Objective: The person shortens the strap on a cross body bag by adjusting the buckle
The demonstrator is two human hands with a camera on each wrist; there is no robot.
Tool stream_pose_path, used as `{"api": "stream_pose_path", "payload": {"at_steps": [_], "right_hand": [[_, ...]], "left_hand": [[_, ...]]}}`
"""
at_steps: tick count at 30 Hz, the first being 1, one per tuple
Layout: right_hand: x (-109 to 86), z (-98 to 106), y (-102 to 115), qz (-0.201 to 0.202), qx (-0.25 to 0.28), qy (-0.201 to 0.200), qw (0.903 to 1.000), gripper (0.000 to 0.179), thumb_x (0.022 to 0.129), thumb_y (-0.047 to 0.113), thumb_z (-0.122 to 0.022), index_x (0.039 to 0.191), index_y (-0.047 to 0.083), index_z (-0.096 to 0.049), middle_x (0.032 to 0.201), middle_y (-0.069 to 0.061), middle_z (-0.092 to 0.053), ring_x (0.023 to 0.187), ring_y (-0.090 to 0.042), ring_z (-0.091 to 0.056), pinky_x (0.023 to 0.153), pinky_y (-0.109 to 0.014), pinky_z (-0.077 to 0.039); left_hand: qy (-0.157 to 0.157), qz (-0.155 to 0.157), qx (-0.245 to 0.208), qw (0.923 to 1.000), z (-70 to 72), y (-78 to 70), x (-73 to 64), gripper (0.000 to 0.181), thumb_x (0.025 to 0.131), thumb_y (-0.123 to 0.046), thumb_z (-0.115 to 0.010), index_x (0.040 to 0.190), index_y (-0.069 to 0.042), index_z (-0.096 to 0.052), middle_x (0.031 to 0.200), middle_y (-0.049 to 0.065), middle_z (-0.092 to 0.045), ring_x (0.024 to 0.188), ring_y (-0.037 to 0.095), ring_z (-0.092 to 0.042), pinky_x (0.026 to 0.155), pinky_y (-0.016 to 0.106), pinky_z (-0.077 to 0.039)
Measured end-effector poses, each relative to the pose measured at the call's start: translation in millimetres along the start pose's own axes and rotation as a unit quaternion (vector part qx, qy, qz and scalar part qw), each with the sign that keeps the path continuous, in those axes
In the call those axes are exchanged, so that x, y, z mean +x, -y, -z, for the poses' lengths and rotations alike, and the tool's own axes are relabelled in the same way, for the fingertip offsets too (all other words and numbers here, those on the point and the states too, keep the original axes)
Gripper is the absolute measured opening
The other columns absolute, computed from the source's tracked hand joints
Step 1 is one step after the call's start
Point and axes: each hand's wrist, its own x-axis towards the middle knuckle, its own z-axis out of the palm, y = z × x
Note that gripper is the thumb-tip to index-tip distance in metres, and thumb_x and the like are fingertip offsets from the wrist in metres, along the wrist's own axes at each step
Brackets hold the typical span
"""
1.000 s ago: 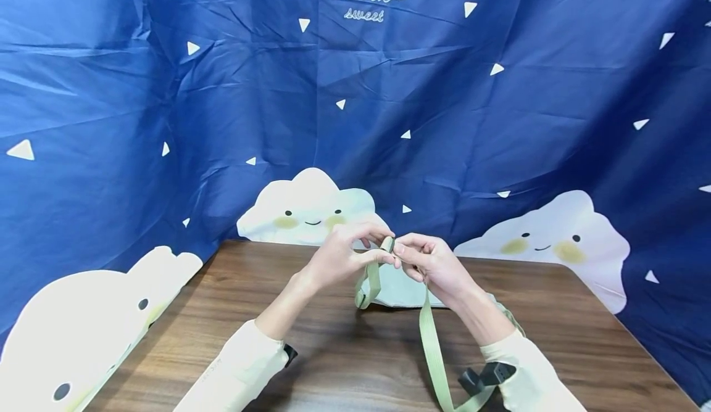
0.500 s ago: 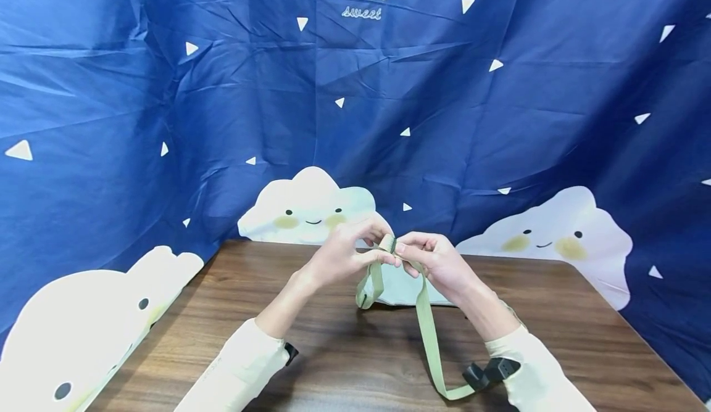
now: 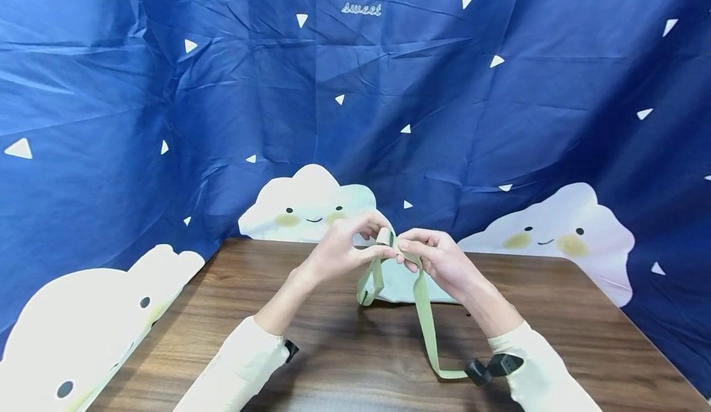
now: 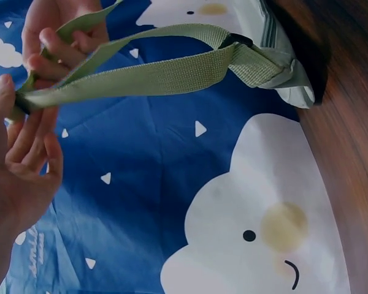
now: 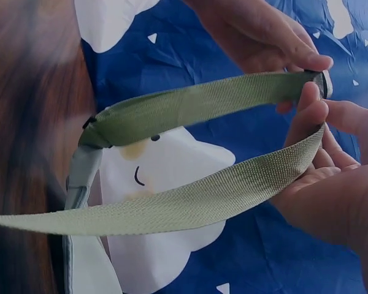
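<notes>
A light green webbing strap runs between both hands and hangs in a loop below the right one. My left hand pinches the strap at a small dark slider buckle, thumb below and fingers above. Close beside it, my right hand pinches the strap between thumb and fingers; the fingertips of both hands nearly meet. The strap joins a pale bag at a second dark buckle. Behind the hands the bag rests on the table, and much of it is hidden in the head view.
The brown wooden table spreads beneath the arms. A blue curtain with white clouds and triangles hangs behind and to the sides. Black wrist devices sit at the sleeves, and the strap's loop passes near the right one.
The hanging strap loop has risen from the frame's lower edge and grown shorter. My right forearm has shifted slightly right. Both hands keep their hold beside the slider buckle.
</notes>
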Motion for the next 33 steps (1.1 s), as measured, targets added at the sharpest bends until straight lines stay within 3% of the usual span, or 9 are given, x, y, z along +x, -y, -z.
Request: {"api": "stream_pose_path", "payload": {"at_steps": [7, 13, 19, 25, 33], "right_hand": [[4.2, -9, 0, 0.023, 0.028, 0.016, 0.9992, 0.013, 0.103, 0.008, -0.059, 0.107, 0.003, -0.070, 0.087, -0.006, -0.065, 0.065, -0.017, -0.050, 0.073, -0.027, -0.042], [4.9, -12, 1, 0.010, 0.021, 0.012, 0.9997, 0.013, 0.103, 0.010, -0.059, 0.107, 0.002, -0.070, 0.087, -0.007, -0.065, 0.065, -0.017, -0.050, 0.072, -0.026, -0.042], [2.6, -6, 3, -0.007, 0.020, -0.005, 0.9998, 0.014, 0.102, 0.012, -0.062, 0.105, 0.001, -0.070, 0.083, -0.008, -0.065, 0.067, -0.018, -0.052, 0.067, -0.025, -0.044], [1.6, -5, -1, 0.001, 0.020, 0.002, 0.9998, 0.011, 0.102, 0.008, -0.061, 0.102, 0.004, -0.071, 0.085, -0.008, -0.065, 0.068, -0.017, -0.053, 0.069, -0.025, -0.044], [0.8, -7, -1, 0.008, -0.014, -0.006, 0.9999, 0.014, 0.102, 0.012, -0.063, 0.104, 0.001, -0.070, 0.084, -0.008, -0.065, 0.066, -0.019, -0.052, 0.074, -0.028, -0.044]], "left_hand": [[-0.001, 0.006, 0.029, 0.9996, -3.8, 23.1, -7.1, 0.038, 0.079, -0.016, -0.090, 0.108, -0.011, -0.065, 0.093, -0.004, -0.060, 0.087, 0.012, -0.058, 0.076, 0.028, -0.051], [-0.003, -0.022, 0.049, 0.9985, 0.2, 27.3, -6.9, 0.037, 0.078, -0.023, -0.091, 0.106, -0.015, -0.069, 0.108, -0.006, -0.065, 0.100, 0.009, -0.059, 0.083, 0.030, -0.051], [-0.024, -0.035, 0.061, 0.9972, 5.3, 26.8, -3.2, 0.037, 0.077, -0.022, -0.091, 0.108, -0.015, -0.072, 0.110, -0.009, -0.068, 0.104, 0.008, -0.061, 0.083, 0.031, -0.051], [-0.019, -0.036, 0.053, 0.9978, 2.2, 26.0, -3.3, 0.040, 0.074, -0.021, -0.093, 0.107, -0.014, -0.072, 0.106, -0.008, -0.068, 0.096, 0.007, -0.059, 0.079, 0.029, -0.049], [-0.002, -0.044, 0.034, 0.9985, 2.9, 1.3, 2.1, 0.038, 0.072, -0.008, -0.093, 0.103, -0.004, -0.070, 0.100, 0.007, -0.069, 0.092, 0.019, -0.061, 0.074, 0.034, -0.049]]}}
